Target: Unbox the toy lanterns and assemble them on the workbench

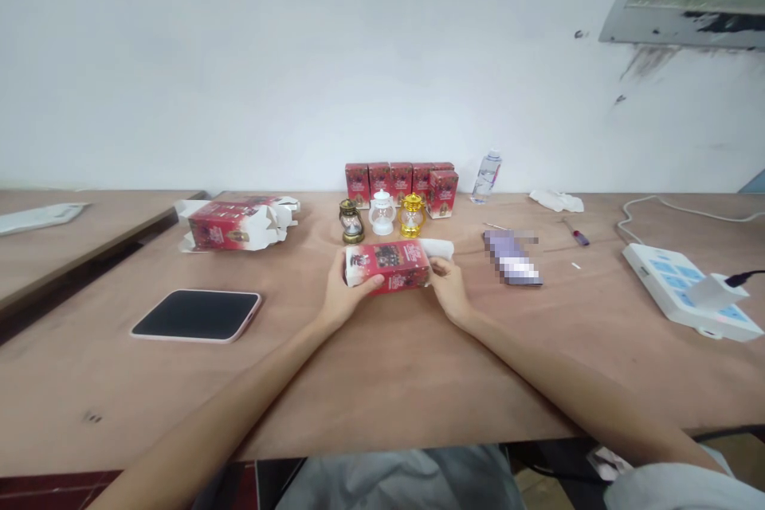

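Note:
A red printed cardboard box (pixel 398 259) lies on its side between my hands, its white flap sticking out at the right end. My left hand (pixel 347 295) is closed around the box's left end, thumb on the front face. At the flap end, the fingers of my right hand (pixel 448 287) are bent and pressed against the box's edge. Just behind the box stand three small lanterns: a bronze one (pixel 351 223), a white one (pixel 382 213) and a gold one (pixel 412 217).
Several closed red boxes (pixel 443 194) and a water bottle (pixel 487 175) stand near the wall. Flattened cartons (pixel 224 225) and a phone (pixel 197 315) lie left. To the right are a purple phone-like item (pixel 511 257), a screwdriver (pixel 578 237), tissue (pixel 555 201) and a power strip (pixel 687 287).

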The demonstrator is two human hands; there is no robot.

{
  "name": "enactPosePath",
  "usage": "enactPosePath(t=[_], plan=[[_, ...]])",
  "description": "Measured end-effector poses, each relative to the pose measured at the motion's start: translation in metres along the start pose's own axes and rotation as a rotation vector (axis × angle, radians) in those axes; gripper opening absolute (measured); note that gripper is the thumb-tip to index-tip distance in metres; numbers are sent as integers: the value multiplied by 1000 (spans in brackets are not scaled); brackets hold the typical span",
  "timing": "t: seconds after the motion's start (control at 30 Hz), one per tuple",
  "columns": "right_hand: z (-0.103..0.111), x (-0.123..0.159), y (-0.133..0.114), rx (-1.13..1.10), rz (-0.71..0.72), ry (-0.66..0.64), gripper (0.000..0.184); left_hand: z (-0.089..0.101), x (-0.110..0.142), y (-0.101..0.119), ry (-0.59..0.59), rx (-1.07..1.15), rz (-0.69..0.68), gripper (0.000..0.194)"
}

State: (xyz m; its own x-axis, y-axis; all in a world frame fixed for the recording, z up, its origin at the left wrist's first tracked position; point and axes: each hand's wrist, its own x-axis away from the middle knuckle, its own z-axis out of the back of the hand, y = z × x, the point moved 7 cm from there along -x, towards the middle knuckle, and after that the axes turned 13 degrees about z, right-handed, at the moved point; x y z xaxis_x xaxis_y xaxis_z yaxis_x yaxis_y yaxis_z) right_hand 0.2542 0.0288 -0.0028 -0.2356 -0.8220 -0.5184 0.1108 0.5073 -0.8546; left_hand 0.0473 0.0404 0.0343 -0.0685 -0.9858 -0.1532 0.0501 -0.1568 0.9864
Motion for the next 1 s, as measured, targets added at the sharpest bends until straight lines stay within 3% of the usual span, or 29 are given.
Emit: enactPosePath(t=[0.13, 0.3, 0.5, 0.77, 0.87, 1.0], plan=[[-4, 1, 4, -194, -88, 16, 17, -2, 8, 13, -7, -105, -117, 57], [-4, 0, 10, -365, -147, 22, 19, -10, 11, 15, -117, -138, -158, 68], [16, -19, 10, -461, -225, 11, 22, -7, 9, 22, -156, -112, -168, 76], [71, -60, 10, -436, -91, 252, 25, 43, -4, 54, 201, -123, -409, 69], [76, -64, 1, -319, -28, 230, 28, 53, 0, 65, 351, -234, -544, 68], [67, -62, -19, -123, 88, 143, 29, 55, 14, 74, 472, -313, -666, 94]])
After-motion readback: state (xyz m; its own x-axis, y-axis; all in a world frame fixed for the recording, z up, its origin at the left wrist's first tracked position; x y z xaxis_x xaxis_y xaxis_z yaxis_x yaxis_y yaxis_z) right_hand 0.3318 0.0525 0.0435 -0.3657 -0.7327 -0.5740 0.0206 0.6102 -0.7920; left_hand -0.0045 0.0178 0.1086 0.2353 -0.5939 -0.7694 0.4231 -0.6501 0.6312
